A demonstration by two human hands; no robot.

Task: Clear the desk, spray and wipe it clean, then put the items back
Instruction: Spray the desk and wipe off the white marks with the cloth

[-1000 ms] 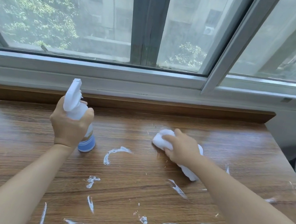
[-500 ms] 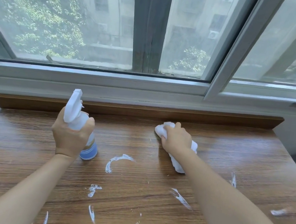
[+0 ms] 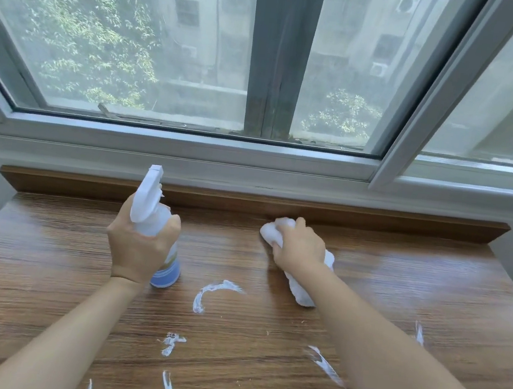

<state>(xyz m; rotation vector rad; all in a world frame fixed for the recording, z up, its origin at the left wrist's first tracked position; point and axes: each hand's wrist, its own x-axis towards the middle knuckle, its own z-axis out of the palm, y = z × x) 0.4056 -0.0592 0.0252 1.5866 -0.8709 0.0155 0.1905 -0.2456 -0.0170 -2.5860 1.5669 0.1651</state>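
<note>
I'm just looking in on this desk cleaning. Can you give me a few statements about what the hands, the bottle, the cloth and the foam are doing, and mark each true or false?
1. The left hand holds a spray bottle standing on the desk. True.
2. The right hand lies flat on the bare wood with nothing under it. False: it presses a white cloth against the desk.
3. The cloth is near the raised back edge of the desk. True.
4. All the foam has been wiped off. False: white foam streaks remain on the nearer part of the desk.
5. The bottle's nozzle points down at the wood. False: it points up and away, toward the window.
</note>
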